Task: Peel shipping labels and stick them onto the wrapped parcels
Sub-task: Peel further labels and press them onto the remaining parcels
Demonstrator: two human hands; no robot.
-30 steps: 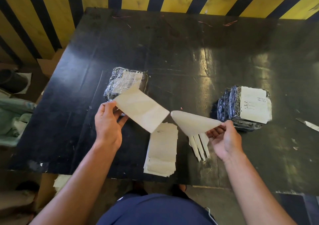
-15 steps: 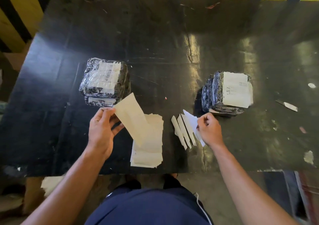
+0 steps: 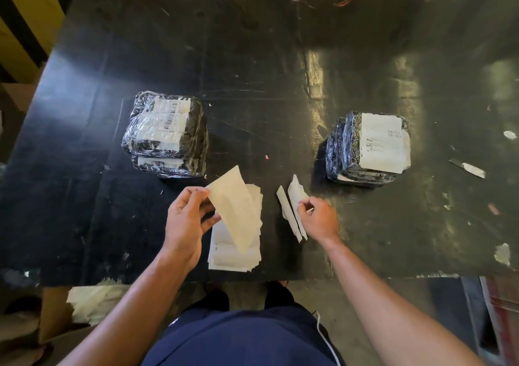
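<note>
While your left hand [image 3: 186,222] pinches peeled sheet [image 3: 237,209] by its top corner, sheet dangles past fingertips over label stack [image 3: 234,256]: sticky face could catch there. Right hand [image 3: 318,219] curls onto backing strips [image 3: 292,211]. Wrapped parcels [image 3: 165,135] well beyond fingers.

Glossy black table [image 3: 252,56], yellow-black striped wall [image 3: 28,22]

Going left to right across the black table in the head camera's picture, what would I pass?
Left parcel stack → left hand pinching a peeled sheet → label pile → right hand on paper strips → right parcel stack.
</note>
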